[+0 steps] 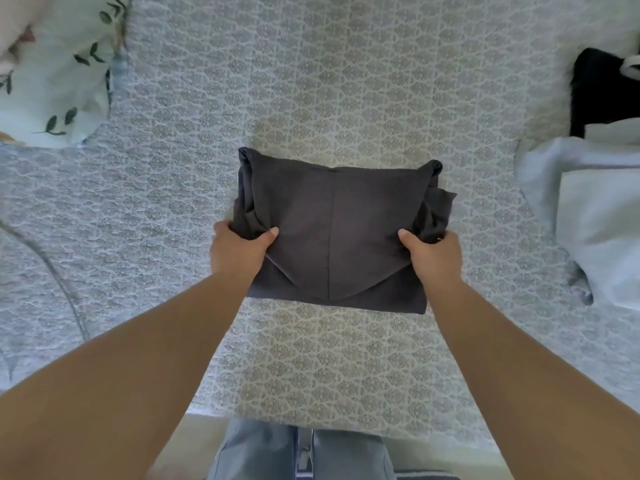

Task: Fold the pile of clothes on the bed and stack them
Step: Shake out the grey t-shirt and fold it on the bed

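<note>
Closest to the camera you can see the person's jeans (pixel 301 455) at the bed's edge, both bare forearms reaching out over the patterned bedspread (pixel 311 358). The left hand (pixel 239 249) pinches the near left side of a dark grey garment (pixel 332 230), thumb on top and fingers tucked under the fabric, and the right hand (pixel 434 254) does the same on the near right side, so both are closed around cloth, not spread flat. That grey piece sits in the middle of the bed, already down to a compact rectangle with a flap folded toward the person, though the right edge is a bit bunched and loose. Looks like this one is basically folded and is either getting one last tidy or about to be lifted to a stack. Off to the right there's a heap of pale blue and white clothes (pixel 588 209) with something black (pixel 602 91) behind it; can't tell if that's the folded stack or the pile still waiting. Far left is a leaf-print pillow (pixel 59 74). So: one item nearly done, more probably left.
</note>
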